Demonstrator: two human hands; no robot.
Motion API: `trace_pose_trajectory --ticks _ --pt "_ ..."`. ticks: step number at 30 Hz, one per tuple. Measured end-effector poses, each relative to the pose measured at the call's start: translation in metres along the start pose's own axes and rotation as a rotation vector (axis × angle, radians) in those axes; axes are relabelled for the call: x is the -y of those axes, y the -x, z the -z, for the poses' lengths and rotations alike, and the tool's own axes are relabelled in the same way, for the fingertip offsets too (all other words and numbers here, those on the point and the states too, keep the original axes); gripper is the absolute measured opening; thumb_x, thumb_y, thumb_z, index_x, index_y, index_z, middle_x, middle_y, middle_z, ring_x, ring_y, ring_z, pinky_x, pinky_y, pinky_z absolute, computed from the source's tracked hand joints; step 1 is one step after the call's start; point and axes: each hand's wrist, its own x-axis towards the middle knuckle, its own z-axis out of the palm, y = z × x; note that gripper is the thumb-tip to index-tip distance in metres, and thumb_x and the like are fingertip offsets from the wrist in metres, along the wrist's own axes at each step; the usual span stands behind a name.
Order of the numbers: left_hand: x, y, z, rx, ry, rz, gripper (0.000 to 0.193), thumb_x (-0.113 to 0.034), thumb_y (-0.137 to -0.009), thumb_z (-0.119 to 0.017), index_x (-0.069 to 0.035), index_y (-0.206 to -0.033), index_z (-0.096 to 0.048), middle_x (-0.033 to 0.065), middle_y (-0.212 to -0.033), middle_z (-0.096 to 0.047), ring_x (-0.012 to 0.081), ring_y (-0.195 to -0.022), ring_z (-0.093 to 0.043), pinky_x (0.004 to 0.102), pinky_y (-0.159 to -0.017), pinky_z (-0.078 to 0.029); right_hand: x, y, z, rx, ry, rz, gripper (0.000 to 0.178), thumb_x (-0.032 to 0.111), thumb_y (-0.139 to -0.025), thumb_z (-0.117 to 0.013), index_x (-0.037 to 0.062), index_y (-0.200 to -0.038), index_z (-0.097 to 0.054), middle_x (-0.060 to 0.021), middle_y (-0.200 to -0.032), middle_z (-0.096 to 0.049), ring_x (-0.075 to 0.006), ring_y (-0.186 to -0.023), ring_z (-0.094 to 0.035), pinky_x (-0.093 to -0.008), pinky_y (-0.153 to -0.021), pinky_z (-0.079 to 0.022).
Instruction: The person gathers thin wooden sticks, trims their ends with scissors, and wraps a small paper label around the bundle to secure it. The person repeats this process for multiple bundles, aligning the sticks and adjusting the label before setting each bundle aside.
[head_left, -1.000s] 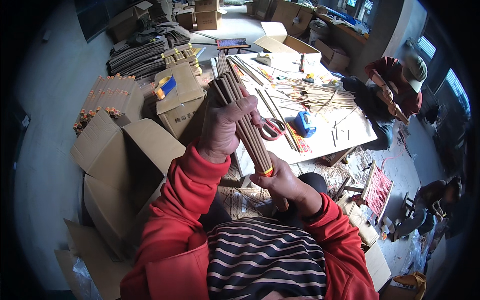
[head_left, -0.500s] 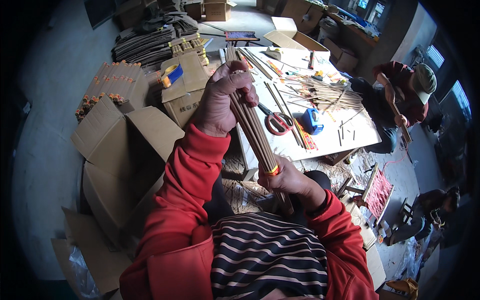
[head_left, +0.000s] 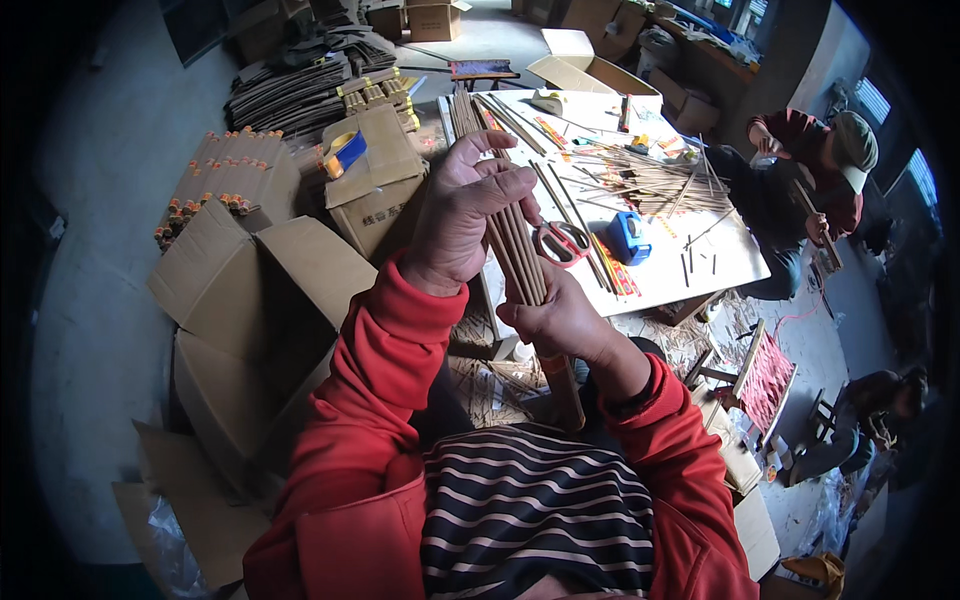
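Observation:
A tight bundle of thin brown incense sticks [head_left: 518,262] stands tilted in front of me, its lower end toward my lap. My left hand [head_left: 450,220] is curled round the upper end, with thumb and forefinger bent over the top; its other fingers are partly hidden. Lower down, my right hand [head_left: 568,318] wraps the bundle, thumb across the front. Part of a red band shows on the sticks beneath that hand. Just beyond, scissors with red-and-grey handles [head_left: 563,245] lie on the white table [head_left: 725,262], beside a blue boxy tool [head_left: 629,238].
Loose sticks [head_left: 665,185] and red-yellow paper strips [head_left: 618,272] cover parts of the table. An open cardboard box [head_left: 215,265] is at left, near stacked banded bundles [head_left: 225,185]. A tape dispenser [head_left: 345,155] rests on a closed carton [head_left: 385,200]. Another person [head_left: 835,165] sits at right.
My right hand has slid up the bundle, over where the yellow-red band showed. My left hand has lowered slightly and its forefinger has loosened. The person at right has moved a hand off the work.

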Motion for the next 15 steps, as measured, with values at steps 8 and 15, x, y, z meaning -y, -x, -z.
trace_pose_trajectory --ticks 8,15 --pt "-0.003 0.0 0.0 0.144 0.075 0.017 0.046 -0.014 -0.08 -0.065 -0.002 -0.116 -0.039 0.0087 -0.075 -0.057 0.0179 -0.063 -0.058 0.0296 -0.066 -0.049 -0.008 0.002 0.013 0.188 -0.124 -0.082 0.023 0.007 -0.071 -0.066 0.0046 -0.085 -0.048 -0.0004 -0.062 -0.052 -0.0088 -0.046 -0.05 -0.0218 -0.044 -0.04" --pt "0.007 -0.002 0.002 -0.035 0.076 -0.005 0.039 -0.01 -0.078 -0.066 -0.001 -0.109 -0.043 0.0092 -0.07 -0.057 0.0162 -0.056 -0.057 0.029 -0.056 -0.05 -0.01 -0.002 0.007 0.004 0.02 -0.034 0.025 0.006 -0.075 -0.064 0.0026 -0.095 -0.049 -0.001 -0.07 -0.054 -0.0078 -0.053 -0.051 -0.0226 -0.046 -0.042"
